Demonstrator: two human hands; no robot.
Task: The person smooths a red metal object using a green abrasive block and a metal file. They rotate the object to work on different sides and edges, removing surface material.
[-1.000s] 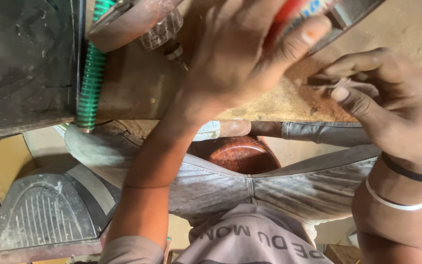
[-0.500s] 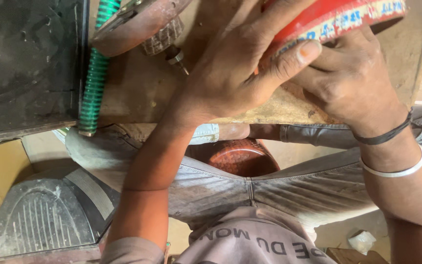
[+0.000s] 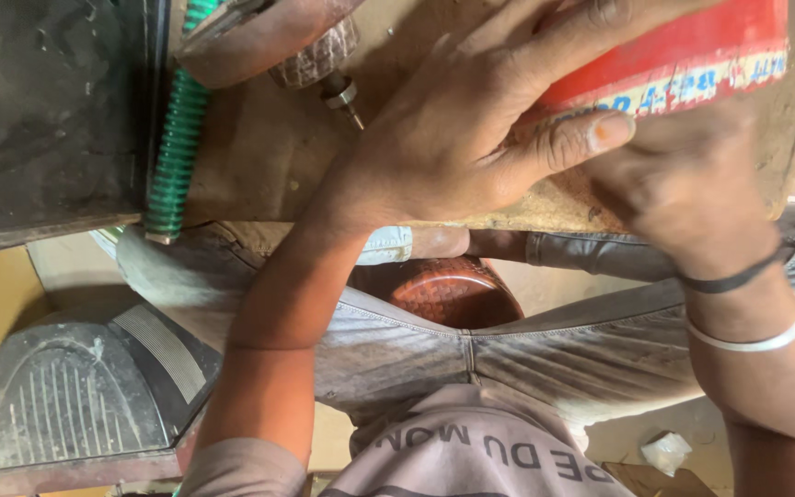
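A red tin [image 3: 692, 46] with a pale printed band lies at the top right, over a worn wooden board [image 3: 269, 156]. My left hand [image 3: 471, 129] is spread across the tin, fingers over its top and thumb pressed along its lower edge. Just below the tin is my right hand [image 3: 692, 193], blurred, with a black band and a white bangle on its wrist. Its fingers reach up against the tin behind my left thumb, and their tips are hidden.
A green ribbed hose [image 3: 177, 138] runs down the board's left side beside a dark slab [image 3: 39, 110]. A drill chuck with its bit [image 3: 328, 69] lies near the top. A round brown woven object [image 3: 448, 290] sits between my knees, and a black ribbed pedal [image 3: 66, 396] is at the lower left.
My right hand has left the board's right edge and moved left to the tin. The tin has come lower and fills more of the view, with my left hand still on it.
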